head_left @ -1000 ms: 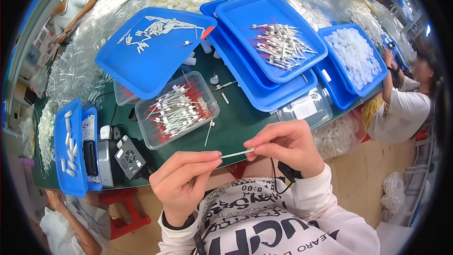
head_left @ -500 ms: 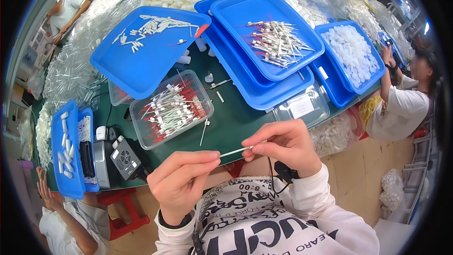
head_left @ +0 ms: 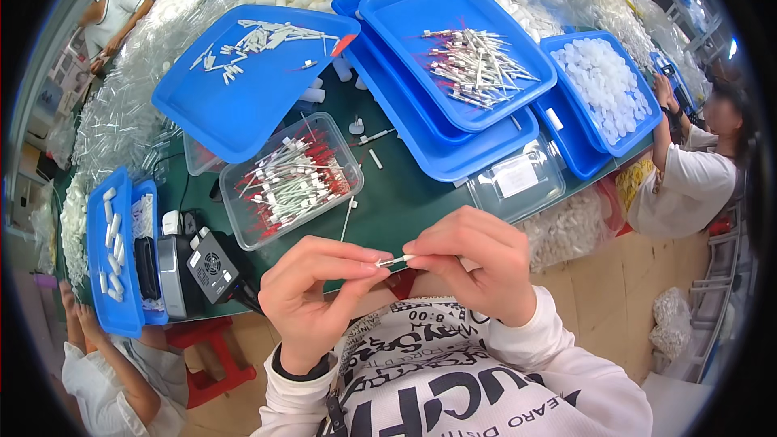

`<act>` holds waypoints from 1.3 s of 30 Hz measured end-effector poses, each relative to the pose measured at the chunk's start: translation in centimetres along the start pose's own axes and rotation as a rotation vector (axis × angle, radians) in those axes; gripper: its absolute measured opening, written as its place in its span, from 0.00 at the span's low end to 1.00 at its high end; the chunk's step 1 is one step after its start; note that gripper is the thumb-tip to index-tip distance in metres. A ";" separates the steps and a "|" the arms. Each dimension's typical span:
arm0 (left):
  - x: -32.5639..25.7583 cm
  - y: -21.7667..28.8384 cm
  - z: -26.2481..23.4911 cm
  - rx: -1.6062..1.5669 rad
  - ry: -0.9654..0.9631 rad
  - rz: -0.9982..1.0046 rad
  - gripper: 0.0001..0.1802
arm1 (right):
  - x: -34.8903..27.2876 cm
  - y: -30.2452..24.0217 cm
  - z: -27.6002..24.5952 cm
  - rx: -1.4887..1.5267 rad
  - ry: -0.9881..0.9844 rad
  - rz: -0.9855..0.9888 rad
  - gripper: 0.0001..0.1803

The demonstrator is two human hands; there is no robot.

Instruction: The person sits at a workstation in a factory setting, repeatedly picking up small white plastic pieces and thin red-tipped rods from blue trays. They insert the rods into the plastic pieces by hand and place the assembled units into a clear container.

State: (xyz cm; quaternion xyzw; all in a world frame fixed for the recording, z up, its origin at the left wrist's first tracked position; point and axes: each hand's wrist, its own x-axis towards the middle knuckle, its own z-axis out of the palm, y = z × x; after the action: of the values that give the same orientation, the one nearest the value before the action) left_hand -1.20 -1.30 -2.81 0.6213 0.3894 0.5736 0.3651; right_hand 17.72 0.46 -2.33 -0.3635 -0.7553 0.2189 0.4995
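Note:
In front of my body, both hands hold a thin white stick (head_left: 395,261) between them, with a short narrow, darker length showing. My left hand (head_left: 312,283) pinches one end between thumb and fingers. The other end is in the pinch of my right hand (head_left: 477,259), whose fingers hide part of it. Just beyond my hands, a clear plastic box (head_left: 340,133) holds many white sticks with red ends. A single thin white stick with a small block at its end (head_left: 349,220) lies against the box's near right side.
Blue trays (head_left: 243,117) with small white parts stand beyond the box. Stacked blue trays (head_left: 388,57) carry more red-tipped sticks; another tray (head_left: 625,142) holds white pieces. A black fan-vented device (head_left: 214,271) sits at left. People (head_left: 688,178) sit on both sides.
My hands have come closer together, and less of the stick shows between them. My right hand has shifted slightly left. The view has tilted a little.

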 end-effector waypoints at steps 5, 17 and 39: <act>-0.1 0.0 0.1 0.015 0.015 0.069 0.10 | 0.0 -0.1 0.3 0.057 0.018 -0.023 0.08; -0.6 0.0 -0.9 -0.296 0.015 -0.173 0.11 | 0.0 0.0 1.0 0.035 0.064 -0.138 0.08; -0.3 0.6 -0.3 0.196 -0.010 -0.036 0.09 | -0.1 0.2 0.9 0.025 -0.106 0.035 0.10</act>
State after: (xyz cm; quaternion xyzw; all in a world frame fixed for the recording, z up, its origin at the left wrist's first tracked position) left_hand -1.47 -1.83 -2.32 0.6500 0.4527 0.5230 0.3148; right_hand 16.95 0.54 -2.87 -0.3583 -0.7714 0.2561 0.4593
